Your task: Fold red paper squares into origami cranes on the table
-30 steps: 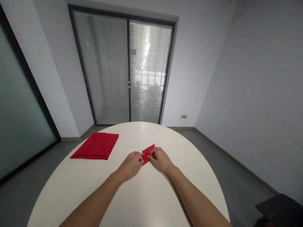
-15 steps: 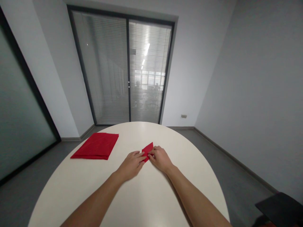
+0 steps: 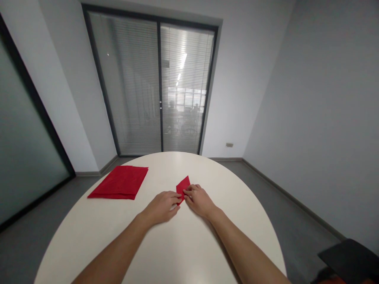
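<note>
A small folded red paper (image 3: 182, 185) lies near the middle of the table, its pointed top tilted to the right. My left hand (image 3: 162, 206) grips its lower left edge, fingers on top and thumb close to the near corner. From the other side my right hand (image 3: 199, 200) pinches the paper's right edge with bent fingers. Both hands cover part of the paper, so its lower folds are hidden. To the left of my hands is a flat stack of larger red sheets (image 3: 120, 182), its layers showing at the near edge.
The round white table (image 3: 177, 252) has its curved edge all around my arms. At the lower right, beyond the table, stands a dark chair (image 3: 351, 254). Behind are a glazed partition with blinds (image 3: 136, 98) and a wall socket (image 3: 229, 145).
The small red paper has turned slightly and shifted a little to the left. My left hand has slid slightly left and down; my right hand has hardly moved.
</note>
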The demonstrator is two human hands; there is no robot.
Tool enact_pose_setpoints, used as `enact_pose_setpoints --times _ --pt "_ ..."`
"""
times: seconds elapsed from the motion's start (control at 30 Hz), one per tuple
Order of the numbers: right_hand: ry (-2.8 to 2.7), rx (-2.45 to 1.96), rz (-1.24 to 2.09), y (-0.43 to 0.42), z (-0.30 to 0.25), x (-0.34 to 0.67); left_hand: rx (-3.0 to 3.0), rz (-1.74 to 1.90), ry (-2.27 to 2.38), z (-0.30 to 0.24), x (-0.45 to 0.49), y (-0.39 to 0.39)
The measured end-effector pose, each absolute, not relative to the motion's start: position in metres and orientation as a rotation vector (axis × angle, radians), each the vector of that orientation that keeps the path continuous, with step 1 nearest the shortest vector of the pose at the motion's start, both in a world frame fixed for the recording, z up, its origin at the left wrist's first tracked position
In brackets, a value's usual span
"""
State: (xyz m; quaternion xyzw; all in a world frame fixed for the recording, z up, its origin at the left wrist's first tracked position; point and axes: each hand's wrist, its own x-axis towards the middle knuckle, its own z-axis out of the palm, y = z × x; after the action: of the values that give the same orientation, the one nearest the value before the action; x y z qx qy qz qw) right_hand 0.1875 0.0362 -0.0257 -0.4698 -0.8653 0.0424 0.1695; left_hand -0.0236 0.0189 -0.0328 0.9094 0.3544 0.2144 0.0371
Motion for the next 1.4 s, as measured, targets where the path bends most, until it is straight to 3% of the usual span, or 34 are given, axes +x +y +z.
enact_pose_setpoints --times 0.67,0.97,1.17,1.4 --pt "-2.483 -1.34 0.126 0.034 -0.022 0.187 2.7 0.727 1.113 -0.022 -0.019 0.013" --pt "-2.561 -1.423 0.297 0.034 -0.035 0.198 2.678 0.717 1.11 -0.028 -0.019 0.014" --pt "-2.512 -1.394 0.184 0.033 -0.038 0.194 2.692 0.709 1.131 -0.03 -0.018 0.014" --pt "-2.587 -1.367 0.416 0.04 -0.042 0.198 2.697 0.698 1.095 -0.025 -0.017 0.012"
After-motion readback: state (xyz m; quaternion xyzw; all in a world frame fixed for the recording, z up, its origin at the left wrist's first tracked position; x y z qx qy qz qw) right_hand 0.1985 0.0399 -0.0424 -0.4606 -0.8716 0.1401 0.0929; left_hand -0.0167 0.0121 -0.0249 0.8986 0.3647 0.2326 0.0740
